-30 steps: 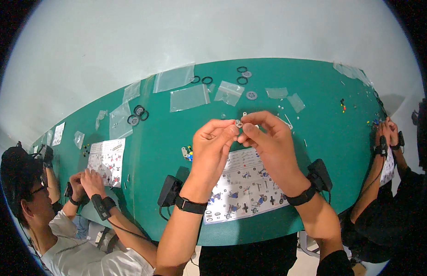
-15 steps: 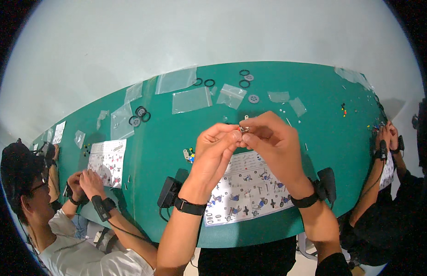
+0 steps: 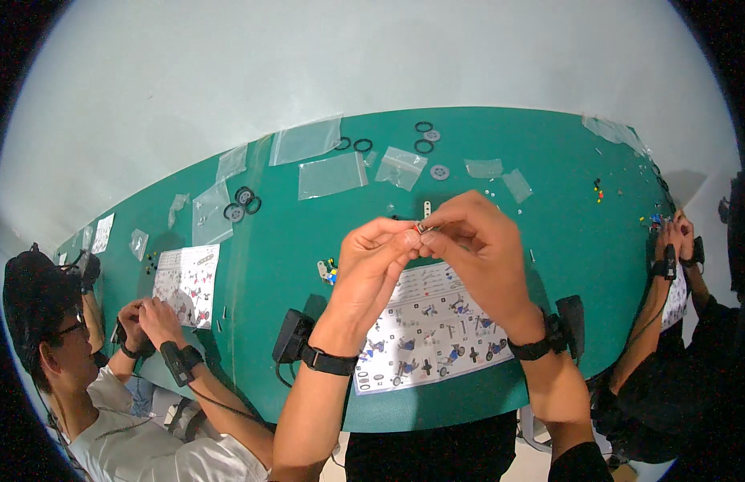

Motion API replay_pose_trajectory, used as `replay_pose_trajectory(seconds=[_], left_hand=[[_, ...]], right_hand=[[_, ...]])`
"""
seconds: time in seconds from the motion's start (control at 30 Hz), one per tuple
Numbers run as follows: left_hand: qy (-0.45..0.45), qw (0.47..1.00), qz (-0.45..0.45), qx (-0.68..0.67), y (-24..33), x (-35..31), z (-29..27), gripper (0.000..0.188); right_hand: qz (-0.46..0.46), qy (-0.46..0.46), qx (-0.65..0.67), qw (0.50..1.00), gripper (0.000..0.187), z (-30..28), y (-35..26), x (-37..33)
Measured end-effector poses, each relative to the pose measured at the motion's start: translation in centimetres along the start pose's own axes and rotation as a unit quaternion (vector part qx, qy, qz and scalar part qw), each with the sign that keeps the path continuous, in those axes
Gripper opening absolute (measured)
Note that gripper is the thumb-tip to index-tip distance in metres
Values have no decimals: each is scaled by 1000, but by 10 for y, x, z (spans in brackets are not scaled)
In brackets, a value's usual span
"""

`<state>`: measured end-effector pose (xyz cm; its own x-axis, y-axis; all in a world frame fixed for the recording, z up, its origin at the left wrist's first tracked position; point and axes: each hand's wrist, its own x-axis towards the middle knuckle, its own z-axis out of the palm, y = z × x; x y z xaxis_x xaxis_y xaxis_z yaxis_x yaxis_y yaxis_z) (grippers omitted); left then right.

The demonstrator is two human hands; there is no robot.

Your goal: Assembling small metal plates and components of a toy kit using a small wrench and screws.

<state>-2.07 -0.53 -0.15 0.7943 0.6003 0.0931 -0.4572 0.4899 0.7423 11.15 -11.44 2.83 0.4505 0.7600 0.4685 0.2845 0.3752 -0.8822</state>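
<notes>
Above the instruction sheet (image 3: 436,337), my left hand (image 3: 380,255) and my right hand (image 3: 481,245) meet fingertip to fingertip. Between them they pinch a small metal part with a bit of red (image 3: 420,228), mostly covered by the fingers, so its exact kind does not show. Just past the fingertips appears a pale strip with holes (image 3: 428,209); whether it lies on the table or joins the pinched part I cannot tell. Left of my left wrist, a small cluster of blue, yellow and pale pieces (image 3: 329,273) rests on the green table (image 3: 268,321).
Clear plastic bags (image 3: 332,175), black rings (image 3: 363,145) and grey wheels (image 3: 440,173) lie toward the far edge. Small screws are scattered to the right. One person (image 3: 59,361) works at the left beside another sheet (image 3: 187,285); a further person's hands (image 3: 681,233) are at the right.
My right fingers have shifted slightly around the pinched part, which has turned a little. More of the pale holed strip shows beyond the fingertips. My left hand has hardly moved.
</notes>
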Motion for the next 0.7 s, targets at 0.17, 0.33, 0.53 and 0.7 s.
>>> replay_pose_trajectory(seconds=[0.17,0.33,0.53,0.7], left_hand=[[20,1000,6,8,0,0,2,13],[17,999,-7,41,-1,1,0,7],[34,997,18,73,-1,2,0,6],[39,992,37,116,-3,3,-4,11]], right_hand=[[-17,-12,-51,998,14,-6,-4,5],[-27,-27,-72,997,15,-10,-2,4],[12,11,-76,997,11,-6,-13,6],[-47,-35,-136,989,10,-11,-4,6]])
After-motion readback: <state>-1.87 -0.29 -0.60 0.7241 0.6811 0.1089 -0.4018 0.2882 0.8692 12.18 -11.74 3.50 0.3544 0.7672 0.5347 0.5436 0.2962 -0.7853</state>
